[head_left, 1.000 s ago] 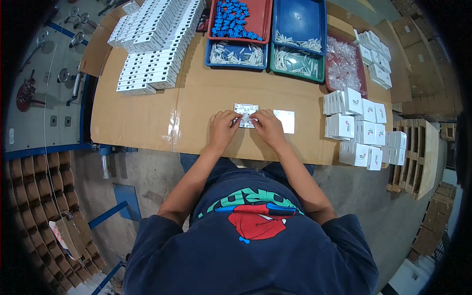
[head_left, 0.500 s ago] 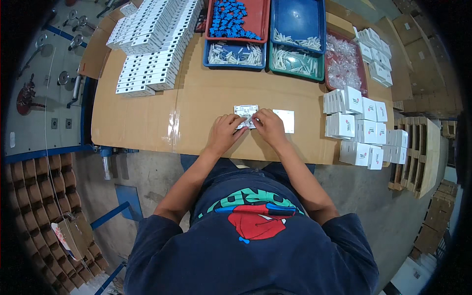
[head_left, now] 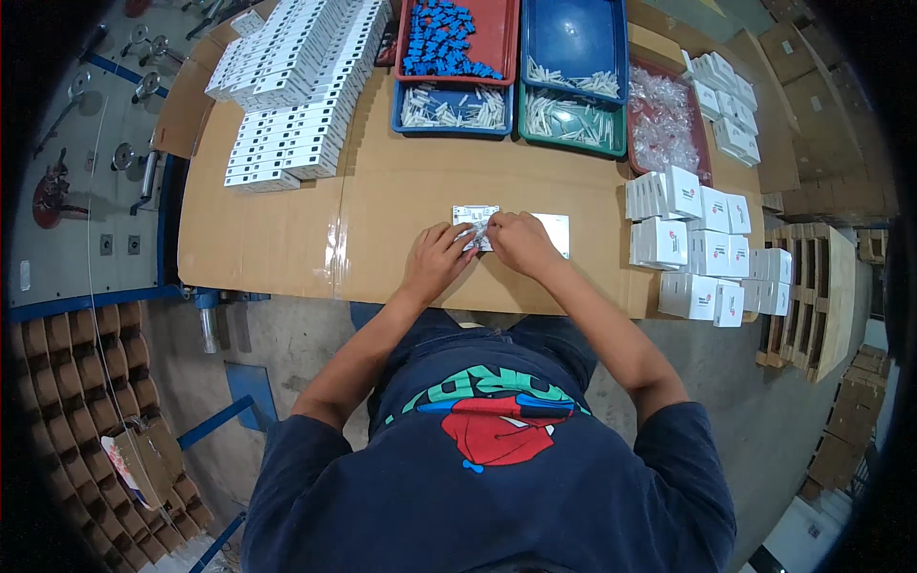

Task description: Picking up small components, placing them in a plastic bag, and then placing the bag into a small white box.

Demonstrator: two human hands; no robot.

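A small white rectangular housing (head_left: pixel 465 214) with parts in its open face lies on the cardboard-covered table in front of me. My left hand (head_left: pixel 439 258) grips its left side, fingers bent over the edge. My right hand (head_left: pixel 523 244) is at its right side, fingertips pinched together over the middle. Whatever is between those fingertips is too small and hidden to name. Just right of the right hand lies a flat white panel (head_left: pixel 557 232), partly covered by that hand.
Far left stand long stacks of white boxes (head_left: pixel 287 143). At the back are a red tray of blue parts (head_left: pixel 511 43), blue (head_left: pixel 619 48) and green (head_left: pixel 535 134) trays of white pieces, and a red tray of clear parts (head_left: pixel 705 162). White boxes (head_left: pixel 709 253) are stacked right.
My right hand has turned over the housing, its fingers drawn closer together and its elbow farther out. My left hand stays nearly in place. The view has shifted slightly.
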